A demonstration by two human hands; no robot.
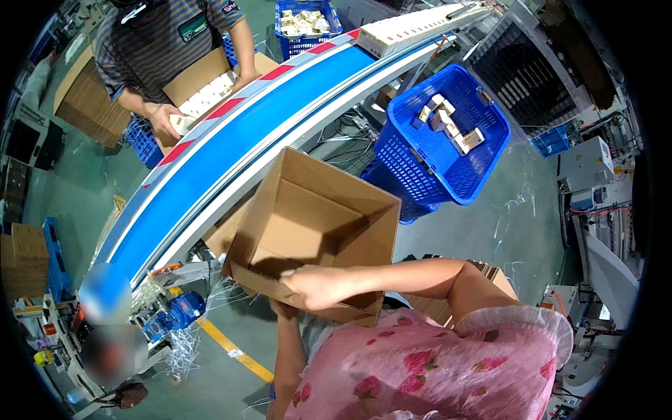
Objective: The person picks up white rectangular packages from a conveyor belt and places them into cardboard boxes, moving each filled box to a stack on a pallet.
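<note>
Head view: open cardboard carton tilted, mouth facing up toward the wearer. Main risk, as judged: both hands work at the near wall and neither reaches the far side, so the carton could pivot or slip if the grip loosens; support beneath it is hidden. Thin board might also buckle under a one-sided pull. Second risk: its far-left corner looks close to the curved blue-belt conveyor and could knock the frame if swung; contact cannot be told. Blue perforated basket stands just beyond its right side. Position: carton lies directly ahead of the hands. Right hand curled over the near rim, gripping it; left hand below, outside that wall, fingers hidden, grip cannot be told.
</note>
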